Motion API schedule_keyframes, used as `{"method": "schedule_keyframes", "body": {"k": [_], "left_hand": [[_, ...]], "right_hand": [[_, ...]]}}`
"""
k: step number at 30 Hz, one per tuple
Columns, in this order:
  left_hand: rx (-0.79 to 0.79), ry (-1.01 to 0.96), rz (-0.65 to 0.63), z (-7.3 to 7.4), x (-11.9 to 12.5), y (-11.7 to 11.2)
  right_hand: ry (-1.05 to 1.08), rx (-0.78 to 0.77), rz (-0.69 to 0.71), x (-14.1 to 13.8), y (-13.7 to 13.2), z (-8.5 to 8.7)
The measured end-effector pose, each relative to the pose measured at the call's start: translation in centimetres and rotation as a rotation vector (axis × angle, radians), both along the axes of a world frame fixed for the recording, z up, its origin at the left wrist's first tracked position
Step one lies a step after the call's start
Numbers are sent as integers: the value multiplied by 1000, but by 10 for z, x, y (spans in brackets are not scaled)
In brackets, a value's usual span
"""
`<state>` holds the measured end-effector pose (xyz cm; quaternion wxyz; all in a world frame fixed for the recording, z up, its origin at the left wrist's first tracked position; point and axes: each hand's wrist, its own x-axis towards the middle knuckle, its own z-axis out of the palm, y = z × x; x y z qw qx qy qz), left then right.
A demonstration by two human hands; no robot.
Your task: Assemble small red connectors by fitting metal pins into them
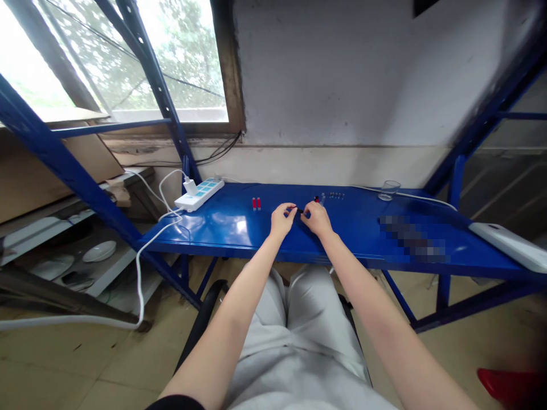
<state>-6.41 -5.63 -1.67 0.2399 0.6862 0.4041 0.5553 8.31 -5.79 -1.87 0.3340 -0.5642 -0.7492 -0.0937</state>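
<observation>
My left hand (282, 219) and my right hand (317, 218) meet over the middle of the blue metal table (231, 225). Both are closed in a pinch on a small dark object (299, 210) held between them; it is too small to name. Two small red parts (256, 203) stand on the table just left of my left hand. A red-tipped small part (317, 199) and a row of several tiny dark pieces (337, 195) lie just behind my right hand.
A white power strip (199, 194) with a white cable lies at the table's back left. A clear glass (388, 189) stands at the back right, and a white flat device (508, 245) lies at the right edge. Blue shelf frames flank the table. Plates sit on a low shelf (98, 251).
</observation>
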Motion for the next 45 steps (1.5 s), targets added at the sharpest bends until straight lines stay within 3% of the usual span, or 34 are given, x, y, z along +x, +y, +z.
{"method": "schedule_keyframes", "body": {"k": [9,27,37,41,45], "left_hand": [[-91,-116,-52,0,-1,5],[35,56,-6,-5,0,3],[-20,108,28,-5,3,5],[4,252,-8,12,1,10],[83,557,-121,51,-3,21]], "right_hand": [[-28,101,43,0,2,-3],[-139,149,51,0,3,-4],[-146,141,40,1,5,-6],[-124,142,17,0,5,-5],[-51,128,38,-3,1,-2]]}}
